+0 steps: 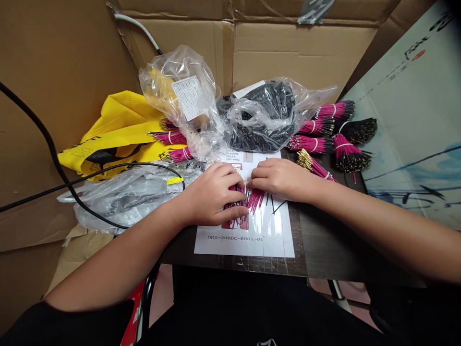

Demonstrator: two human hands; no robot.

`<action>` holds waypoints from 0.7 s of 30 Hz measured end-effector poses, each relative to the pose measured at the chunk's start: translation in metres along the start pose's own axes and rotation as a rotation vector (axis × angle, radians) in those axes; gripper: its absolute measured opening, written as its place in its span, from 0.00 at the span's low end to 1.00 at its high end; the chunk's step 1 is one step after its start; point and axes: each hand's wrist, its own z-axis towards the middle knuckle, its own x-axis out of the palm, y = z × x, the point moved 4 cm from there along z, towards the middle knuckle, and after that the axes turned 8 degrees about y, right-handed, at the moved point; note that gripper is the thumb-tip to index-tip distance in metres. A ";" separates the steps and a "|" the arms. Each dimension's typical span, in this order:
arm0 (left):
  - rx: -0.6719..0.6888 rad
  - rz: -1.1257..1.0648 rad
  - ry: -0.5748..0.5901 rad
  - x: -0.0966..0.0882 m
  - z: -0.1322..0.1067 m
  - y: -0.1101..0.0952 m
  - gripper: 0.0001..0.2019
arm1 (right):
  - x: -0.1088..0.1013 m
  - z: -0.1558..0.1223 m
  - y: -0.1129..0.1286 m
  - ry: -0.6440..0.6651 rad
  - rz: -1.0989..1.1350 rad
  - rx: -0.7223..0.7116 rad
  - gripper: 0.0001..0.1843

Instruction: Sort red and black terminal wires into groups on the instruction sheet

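Observation:
Pink wires (256,199) with metal tips lie in a loose bunch on a printed white sheet (245,246). Across the left part of the bunch, my left hand (216,194) curls its fingers and thumb around several wires. My right hand (279,179) rests at the bunch's upper end, its fingers bent and closed beside the gold tips; what its fingertips pinch, if anything, is hidden. A few loose black wires (272,204) lie on the sheet just below my right hand.
Tied wire bundles (311,144) lie at the right and more at the left. Behind my hands sit a plastic bag of black parts (264,113) and a bag with yellow contents (162,91). A black cable (43,125) crosses the left side; cardboard (288,57) walls the back.

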 end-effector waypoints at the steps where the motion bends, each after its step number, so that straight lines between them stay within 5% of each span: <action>1: 0.001 -0.002 -0.003 0.000 0.000 0.000 0.25 | -0.002 0.001 0.000 0.023 -0.007 -0.001 0.10; 9: 0.000 -0.018 -0.010 0.000 0.000 0.003 0.28 | -0.008 0.022 0.005 0.176 -0.043 -0.061 0.06; 21: 0.032 -0.162 -0.144 -0.010 -0.003 0.002 0.31 | -0.002 0.010 0.016 0.017 -0.271 -0.156 0.10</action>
